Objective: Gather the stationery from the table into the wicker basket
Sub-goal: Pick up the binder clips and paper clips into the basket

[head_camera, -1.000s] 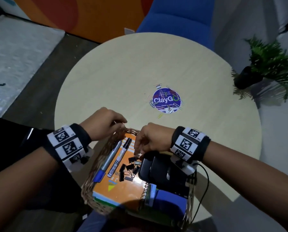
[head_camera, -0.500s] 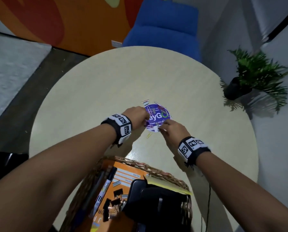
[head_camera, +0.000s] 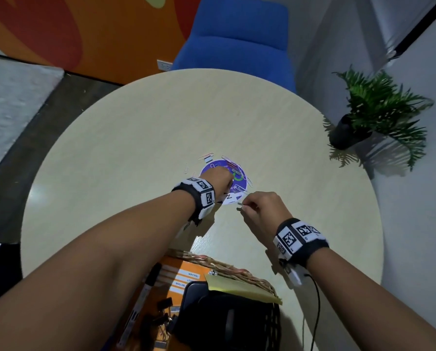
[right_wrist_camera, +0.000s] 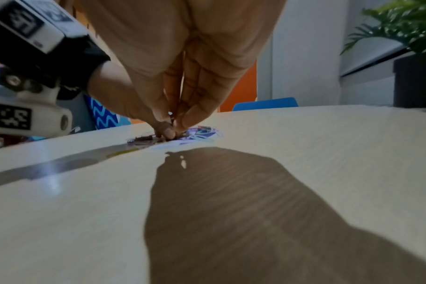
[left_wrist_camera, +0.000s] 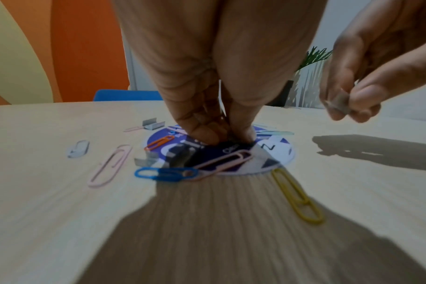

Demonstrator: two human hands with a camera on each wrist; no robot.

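Hands have left the wicker basket point(head_camera: 239, 271) and come out to the middle of the desk point(head_camera: 135, 148), where a second ago both were hovering over the basket's contents. That tells me the bigger stationery is already in: the orange notebook point(head_camera: 184, 277), a marker point(head_camera: 146, 290) and some black binder clips point(head_camera: 165, 304) sit inside, at the near edge of the desk.

What remains is the small stuff scattered on and around the round purple sticker point(left_wrist_camera: 275, 151). My left hand point(head_camera: 215, 179) is down on the sticker, thumb and fingers pinched together on something dark; I cannot tell exactly what it is. My right hand point(head_camera: 265, 209) is just beside the sticker, raised slightly, thumb and fingers closed on a small grey strip of staples point(left_wrist_camera: 341, 101).

Still loose on the desk are paper clips: a pink one point(left_wrist_camera: 110, 165), a blue one point(left_wrist_camera: 166, 173), a yellow one point(left_wrist_camera: 297, 194), an orange one point(left_wrist_camera: 158, 142), plus more staple strips point(left_wrist_camera: 153, 124).

I judge this the last stretch of the job, though a slow one, since thin wire clips lying flat are hard to lift cleanly.
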